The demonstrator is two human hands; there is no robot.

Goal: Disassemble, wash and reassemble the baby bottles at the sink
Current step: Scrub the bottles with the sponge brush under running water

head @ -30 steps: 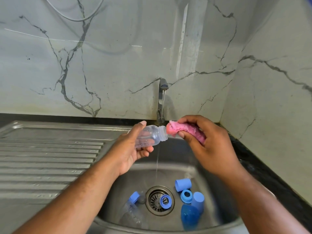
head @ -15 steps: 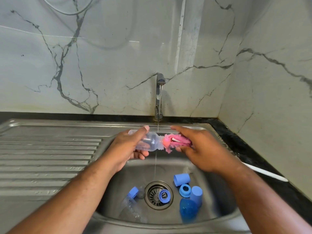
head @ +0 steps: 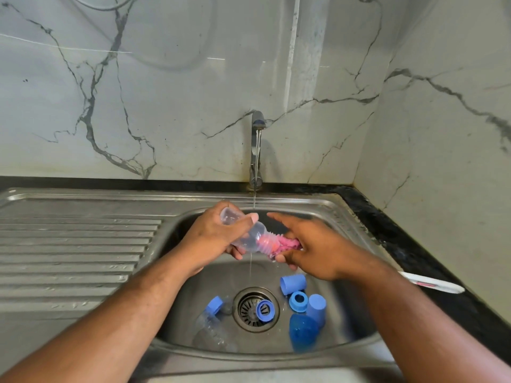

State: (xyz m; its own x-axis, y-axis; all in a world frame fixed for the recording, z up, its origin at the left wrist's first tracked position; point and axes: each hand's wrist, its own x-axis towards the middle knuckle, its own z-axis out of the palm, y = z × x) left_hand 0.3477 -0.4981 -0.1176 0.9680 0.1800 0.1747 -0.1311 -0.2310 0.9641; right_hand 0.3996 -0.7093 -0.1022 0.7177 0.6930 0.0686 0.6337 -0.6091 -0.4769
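Clear plastic, the bottle [head: 244, 234] is probably light, wet and slippery. It lies tilted above the sink [head: 345, 214], under the thin water stream. The left hand [head: 213, 233] wraps around its body, which seems the safest place to hold. The right hand [head: 312, 250] pinches the soft pink scrubber [head: 282, 243] at its mouth.

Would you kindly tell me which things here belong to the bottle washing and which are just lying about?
In use: clear bottle in the left hand; pink brush in the right hand, pushed into its neck; running tap; in the sink, blue caps, blue rings, second clear bottle, blue bottle.
Lying about: white stick on the counter; cable on the wall.
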